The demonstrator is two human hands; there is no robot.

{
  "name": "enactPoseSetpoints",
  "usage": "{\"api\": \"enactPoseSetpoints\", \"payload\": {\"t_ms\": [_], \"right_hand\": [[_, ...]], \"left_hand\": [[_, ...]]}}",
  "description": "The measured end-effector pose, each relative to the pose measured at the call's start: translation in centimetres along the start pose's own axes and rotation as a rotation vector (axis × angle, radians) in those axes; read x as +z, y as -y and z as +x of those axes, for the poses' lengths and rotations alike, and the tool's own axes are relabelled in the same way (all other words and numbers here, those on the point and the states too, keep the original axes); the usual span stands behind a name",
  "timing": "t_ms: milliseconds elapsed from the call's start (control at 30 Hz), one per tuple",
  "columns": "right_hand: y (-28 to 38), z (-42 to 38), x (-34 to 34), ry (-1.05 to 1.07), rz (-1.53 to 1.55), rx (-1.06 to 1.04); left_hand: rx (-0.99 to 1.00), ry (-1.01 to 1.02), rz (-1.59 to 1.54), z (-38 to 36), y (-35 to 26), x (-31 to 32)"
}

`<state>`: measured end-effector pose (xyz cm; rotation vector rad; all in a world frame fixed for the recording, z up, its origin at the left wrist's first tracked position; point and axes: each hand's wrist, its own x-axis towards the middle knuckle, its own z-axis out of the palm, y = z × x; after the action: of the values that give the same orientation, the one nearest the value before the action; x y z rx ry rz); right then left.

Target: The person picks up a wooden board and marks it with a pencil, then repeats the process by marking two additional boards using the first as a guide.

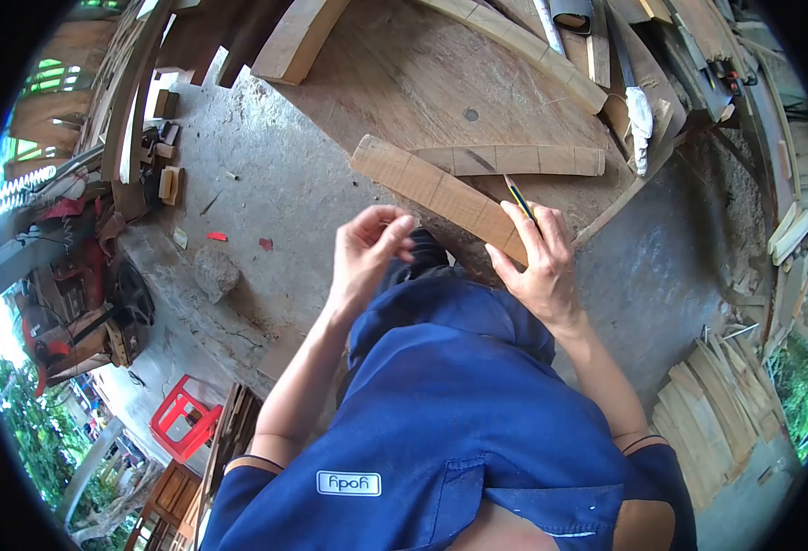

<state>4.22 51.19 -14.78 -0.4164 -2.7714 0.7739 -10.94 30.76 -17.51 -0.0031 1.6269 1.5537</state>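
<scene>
- Long curved brown wooden strip (436, 193) laid over near edge of flat brown wooden tabletop (358, 92)
- Slim black-yellow pencil (519, 197) held at strip's right part
- Shorter curved brown wooden piece (542, 160) placed behind strip
- Red plastic chair (183, 420) placed far left

Woodworking workshop: wooden workbench (385, 96), stacked boards (711, 395), offcuts (171, 185).
</scene>
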Motion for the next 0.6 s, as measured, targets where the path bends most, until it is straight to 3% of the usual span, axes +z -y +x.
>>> {"api": "enactPoseSetpoints", "payload": {"t_ms": [200, 600], "right_hand": [[-0.1, 0.8, 0.1, 0.026, 0.000, 0.012], [-0.5, 0.5, 0.3, 0.049, 0.000, -0.009]], "left_hand": [[-0.076, 0.104, -0.215, 1.0, -1.0, 3.1], [-0.161, -0.040, -0.344, 3.0, -0.7, 3.9]]}}
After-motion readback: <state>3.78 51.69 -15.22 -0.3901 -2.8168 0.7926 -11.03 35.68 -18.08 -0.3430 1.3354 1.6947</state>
